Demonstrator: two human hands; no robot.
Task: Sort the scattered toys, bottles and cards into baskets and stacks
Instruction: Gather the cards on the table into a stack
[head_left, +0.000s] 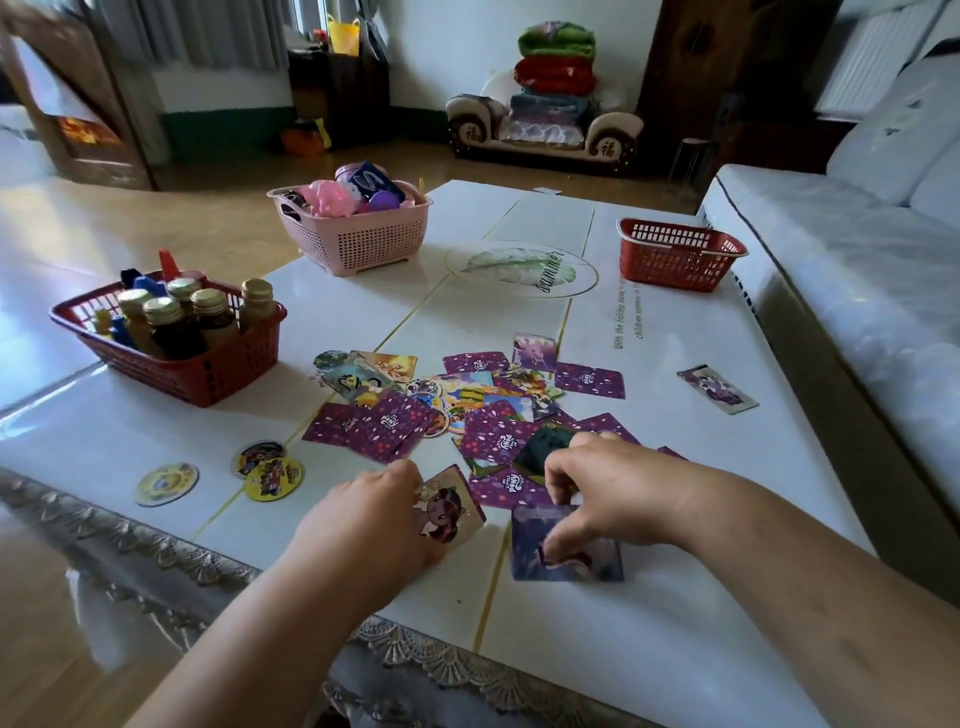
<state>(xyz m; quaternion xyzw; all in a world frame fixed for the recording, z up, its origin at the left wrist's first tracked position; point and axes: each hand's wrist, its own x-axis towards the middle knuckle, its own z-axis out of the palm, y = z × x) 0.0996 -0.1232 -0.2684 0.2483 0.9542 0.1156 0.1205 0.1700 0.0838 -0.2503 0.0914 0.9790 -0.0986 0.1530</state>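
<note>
head view: the task appears to stand at the card step. the left hand (374, 514) curls its fingers round a face-up pony card (452, 512) at the near edge of the tabletop (675, 597). just beside it, the right hand (608, 493) bends thumb and forefinger down onto a purple card (566, 551) that lies flat, apparently pinching its far edge. to do this step well, lift one card at a time by an edge, since the glossy tabletop gives little purchase under a flat card. turn each to the same face, then square it onto the card in the left hand so the stack grows even. work from the near cards outward, so the overlapping card pile (467, 405) at mid-tabletop is not dragged along. the cards are thin rectangles, purple with a white logo on the back and bright pictures on the front. they lie mixed face-up and face-down, and one lone card (719, 389) sits well apart to the right. three round discs (267, 470) lie to the left and a few more show in the pile, so they probably want their own stack. the red basket of bottles (176, 364) and the pink basket of toys (358, 239) look filled. nothing shows above the rim of the far red basket (675, 254).
</note>
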